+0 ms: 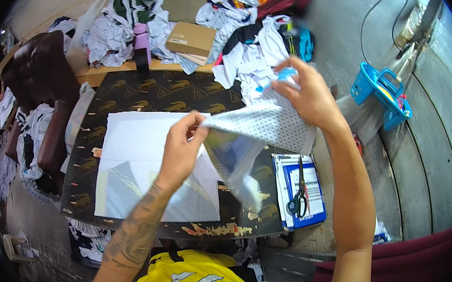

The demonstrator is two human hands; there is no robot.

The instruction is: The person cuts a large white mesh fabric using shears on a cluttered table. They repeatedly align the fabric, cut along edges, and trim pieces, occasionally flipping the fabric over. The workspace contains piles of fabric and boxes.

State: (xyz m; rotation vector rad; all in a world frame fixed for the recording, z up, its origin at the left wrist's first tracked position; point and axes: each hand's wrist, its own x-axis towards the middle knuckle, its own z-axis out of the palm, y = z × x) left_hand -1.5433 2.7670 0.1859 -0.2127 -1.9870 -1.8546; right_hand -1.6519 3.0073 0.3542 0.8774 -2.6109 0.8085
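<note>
A white perforated mesh fabric piece [263,124] is stretched between my two hands above the black table [151,92]. My left hand [182,150] pinches its left corner, thumb against fingers. Raised higher at the right, my right hand [312,95] has its thumb and fingers closed on the upper part of the fabric, where light blue shows at the fingertips. A thinner, see-through part hangs below, blurred by motion. Flat on the table beneath my left hand lies a white sheet [127,139], with grey mesh pieces [121,190] on its near part.
Black-handled scissors [299,198] rest on a blue folder [312,219] with papers at the table's right. Heaped garments [110,35], a cardboard box [191,39] and a pink bottle [141,41] line the back. A brown chair [43,69] stands left; a blue basket [377,91] hangs right.
</note>
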